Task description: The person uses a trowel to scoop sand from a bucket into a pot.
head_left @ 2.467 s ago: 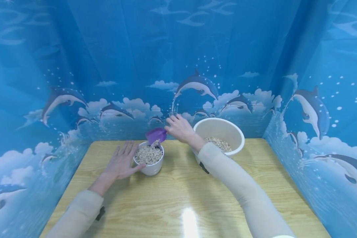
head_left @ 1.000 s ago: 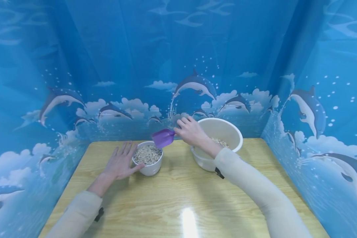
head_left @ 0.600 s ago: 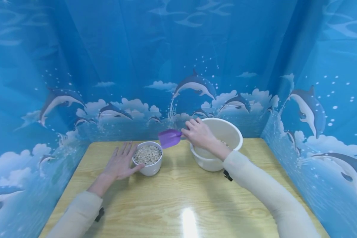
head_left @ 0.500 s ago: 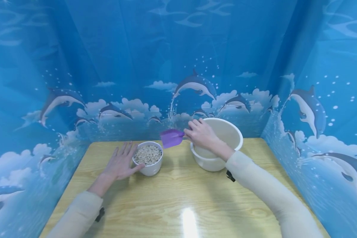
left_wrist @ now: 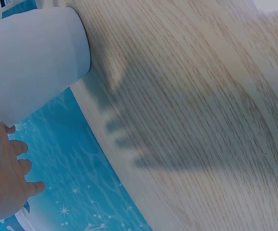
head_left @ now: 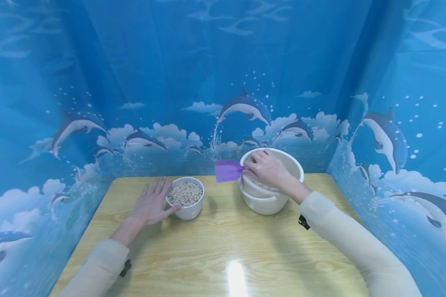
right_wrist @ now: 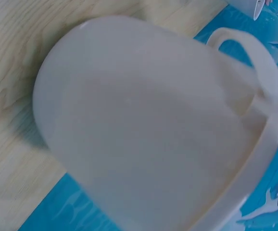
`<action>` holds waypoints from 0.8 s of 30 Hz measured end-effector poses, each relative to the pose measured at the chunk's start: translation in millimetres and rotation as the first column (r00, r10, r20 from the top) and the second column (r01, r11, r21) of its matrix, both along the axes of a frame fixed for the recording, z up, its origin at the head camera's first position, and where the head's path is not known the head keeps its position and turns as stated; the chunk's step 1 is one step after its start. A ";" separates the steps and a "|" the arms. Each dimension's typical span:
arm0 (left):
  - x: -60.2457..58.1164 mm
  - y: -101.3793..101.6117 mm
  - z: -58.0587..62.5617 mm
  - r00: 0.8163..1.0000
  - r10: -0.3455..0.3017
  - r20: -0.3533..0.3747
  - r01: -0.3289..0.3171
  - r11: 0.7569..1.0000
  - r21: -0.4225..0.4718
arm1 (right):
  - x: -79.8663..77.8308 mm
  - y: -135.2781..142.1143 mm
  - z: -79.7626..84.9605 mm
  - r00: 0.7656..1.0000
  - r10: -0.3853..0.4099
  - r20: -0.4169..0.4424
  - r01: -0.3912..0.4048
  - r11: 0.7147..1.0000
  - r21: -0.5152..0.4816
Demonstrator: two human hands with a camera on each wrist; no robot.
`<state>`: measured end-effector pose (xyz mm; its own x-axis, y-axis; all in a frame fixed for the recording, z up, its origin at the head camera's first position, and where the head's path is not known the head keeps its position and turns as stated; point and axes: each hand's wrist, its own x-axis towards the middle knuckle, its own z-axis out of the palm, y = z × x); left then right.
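Observation:
My right hand (head_left: 267,167) grips the handle of a purple scoop (head_left: 227,170) over a large white bucket (head_left: 261,205). The scoop's blade sticks out left past the bucket's rim. Pale gravel-like bits (head_left: 259,184) show inside the bucket, partly hidden by the hand. Fingers spread and straight, my left hand (head_left: 152,202) lies along the left side of a small white pot (head_left: 189,212), thumb at its front rim. Similar speckled bits (head_left: 186,193) fill that pot nearly to the top. The right wrist view shows the bucket's side and its looped handle (right_wrist: 247,50).
Both containers stand toward the back of a light wood-grain table (head_left: 215,247). A blue curtain (head_left: 193,62) printed with dolphins closes off the back and both sides. Light glares off the tabletop near the front.
The right hand has carried the scoop rightward, from pouring bits into the small pot to over the bucket. The left hand has stayed by the pot.

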<state>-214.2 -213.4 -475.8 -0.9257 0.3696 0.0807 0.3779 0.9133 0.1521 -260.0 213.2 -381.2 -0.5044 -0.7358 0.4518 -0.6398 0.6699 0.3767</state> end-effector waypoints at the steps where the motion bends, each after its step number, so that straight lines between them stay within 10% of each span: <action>1: -0.1 0.0 -0.4 1.000 0.000 -0.002 0.000 1.000 0.000 | 0.8 3.5 0.8 1.000 -0.003 0.008 0.003 1.000 0.003; 24: -4.8 28.3 12.3 0.998 -0.041 -0.049 0.042 0.999 0.010 | 11.7 62.6 3.7 0.999 -0.016 0.045 0.019 0.998 -0.062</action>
<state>-219.0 -185.2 -463.5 -0.9044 0.4065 0.1295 0.4227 0.8949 0.1429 -248.3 275.8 -377.5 -0.5375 -0.6976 0.4737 -0.6430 0.7025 0.3049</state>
